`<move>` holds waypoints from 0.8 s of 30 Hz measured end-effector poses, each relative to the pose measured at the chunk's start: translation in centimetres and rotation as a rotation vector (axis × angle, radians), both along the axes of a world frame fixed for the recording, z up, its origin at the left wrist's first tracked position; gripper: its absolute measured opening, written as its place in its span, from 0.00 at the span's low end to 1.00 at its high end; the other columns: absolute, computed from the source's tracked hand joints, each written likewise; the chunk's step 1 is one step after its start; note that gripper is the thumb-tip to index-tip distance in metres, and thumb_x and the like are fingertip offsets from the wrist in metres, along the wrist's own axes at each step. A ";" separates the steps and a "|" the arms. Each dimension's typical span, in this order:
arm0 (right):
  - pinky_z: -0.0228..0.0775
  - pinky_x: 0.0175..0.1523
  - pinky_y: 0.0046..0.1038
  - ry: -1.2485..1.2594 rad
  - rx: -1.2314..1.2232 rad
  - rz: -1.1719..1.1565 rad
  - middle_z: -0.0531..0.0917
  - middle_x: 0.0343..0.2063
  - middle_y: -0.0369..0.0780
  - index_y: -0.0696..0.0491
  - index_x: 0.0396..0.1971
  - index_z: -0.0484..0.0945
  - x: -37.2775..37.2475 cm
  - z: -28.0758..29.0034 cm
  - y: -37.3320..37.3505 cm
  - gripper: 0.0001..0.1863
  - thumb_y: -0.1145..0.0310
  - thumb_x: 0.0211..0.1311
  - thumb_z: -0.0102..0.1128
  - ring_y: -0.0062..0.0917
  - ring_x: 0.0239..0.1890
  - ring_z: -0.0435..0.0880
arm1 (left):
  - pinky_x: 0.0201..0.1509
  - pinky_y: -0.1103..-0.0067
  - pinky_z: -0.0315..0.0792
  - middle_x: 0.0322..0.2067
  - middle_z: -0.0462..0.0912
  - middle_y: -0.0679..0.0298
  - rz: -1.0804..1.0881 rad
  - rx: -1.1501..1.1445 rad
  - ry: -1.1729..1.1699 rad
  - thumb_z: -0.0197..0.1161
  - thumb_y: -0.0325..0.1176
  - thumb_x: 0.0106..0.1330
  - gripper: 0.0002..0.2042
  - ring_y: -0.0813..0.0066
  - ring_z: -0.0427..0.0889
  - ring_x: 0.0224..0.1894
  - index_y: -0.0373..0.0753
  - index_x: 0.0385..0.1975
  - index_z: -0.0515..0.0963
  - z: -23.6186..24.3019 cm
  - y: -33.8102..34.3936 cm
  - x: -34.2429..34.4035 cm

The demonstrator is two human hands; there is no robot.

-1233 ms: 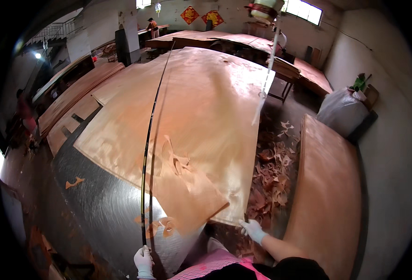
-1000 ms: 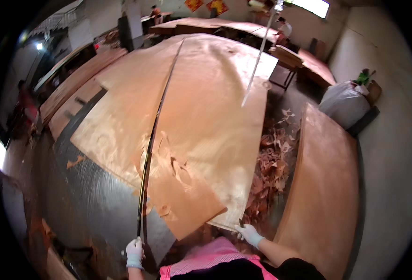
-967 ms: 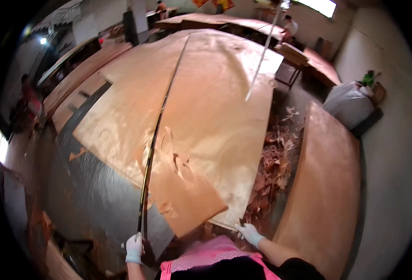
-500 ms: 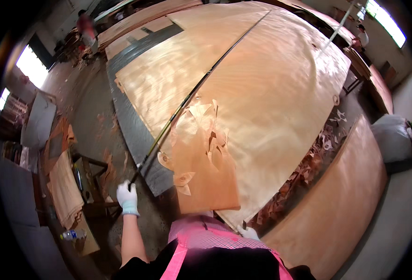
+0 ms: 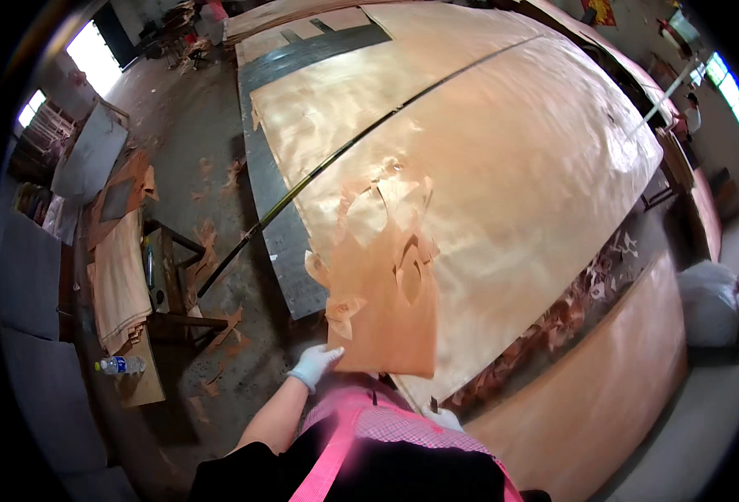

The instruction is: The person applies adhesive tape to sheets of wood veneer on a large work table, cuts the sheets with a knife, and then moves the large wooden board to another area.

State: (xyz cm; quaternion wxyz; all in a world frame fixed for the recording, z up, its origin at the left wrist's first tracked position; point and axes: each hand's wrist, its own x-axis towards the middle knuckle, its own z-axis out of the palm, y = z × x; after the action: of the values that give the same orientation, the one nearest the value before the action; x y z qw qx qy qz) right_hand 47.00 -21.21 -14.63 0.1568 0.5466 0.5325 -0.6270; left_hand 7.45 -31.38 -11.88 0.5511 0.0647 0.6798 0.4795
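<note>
My left hand [image 5: 317, 366], in a white glove, is at the near left corner of a reddish-brown veneer piece [image 5: 383, 330], its fingers closed on the edge. That piece has a ragged, torn far end with curled flaps and lies on a large pale veneer sheet [image 5: 503, 192]. My right hand [image 5: 444, 417], also gloved, is low by the sheet's near corner, closed around a small dark flat thing [image 5: 434, 404] whose kind I cannot make out. A long dark rod [image 5: 336, 156] with a yellowish stretch lies slantwise across the sheet, its near end jutting past the left edge.
A dark grey board [image 5: 279, 243] shows beneath the sheet's left side. Left stands a wooden stool [image 5: 168, 276] beside stacked veneer [image 5: 121, 293] and a plastic bottle [image 5: 122, 365]. Veneer scraps [image 5: 545, 335] and a leaning brown sheet [image 5: 595, 351] are on the right. A person [image 5: 689, 117] is far right.
My left hand has let go of the rod's near end and moved right to the veneer piece. The rod now lies across the sheet. The view has shifted; my right hand stays low.
</note>
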 end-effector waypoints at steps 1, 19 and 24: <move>0.70 0.47 0.31 -0.019 0.044 -0.031 0.86 0.33 0.45 0.59 0.40 0.84 1.7 -2.6 -0.4 0.34 0.39 0.66 0.52 0.32 0.39 0.84 | 0.46 0.75 0.75 0.40 0.86 0.50 -0.114 -0.010 0.155 0.67 0.51 0.60 0.27 0.63 0.84 0.39 0.29 0.44 0.81 2.6 1.7 0.4; 0.72 0.39 0.32 -0.086 0.428 -0.031 0.86 0.27 0.42 0.56 0.37 0.84 -6.1 3.7 13.7 0.19 0.54 0.66 0.58 0.28 0.29 0.82 | 0.43 0.75 0.76 0.33 0.86 0.55 -0.088 0.246 1.235 0.59 0.28 0.60 0.12 0.68 0.86 0.37 0.37 0.41 0.83 25.6 21.6 -25.4; 0.70 0.39 0.29 -0.047 0.403 -0.062 0.84 0.27 0.41 0.59 0.38 0.83 -7.7 4.5 14.8 0.17 0.58 0.67 0.59 0.22 0.30 0.80 | 0.47 0.70 0.75 0.41 0.85 0.54 -0.083 0.218 1.343 0.60 0.36 0.62 0.13 0.56 0.84 0.44 0.40 0.43 0.83 26.4 29.1 -30.9</move>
State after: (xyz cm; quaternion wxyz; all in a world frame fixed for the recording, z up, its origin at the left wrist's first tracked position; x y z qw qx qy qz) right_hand 39.30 -6.39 -10.16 0.0375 0.5975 0.6264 -0.4993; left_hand -23.40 -2.30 14.49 0.0179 0.4296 0.8192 0.3795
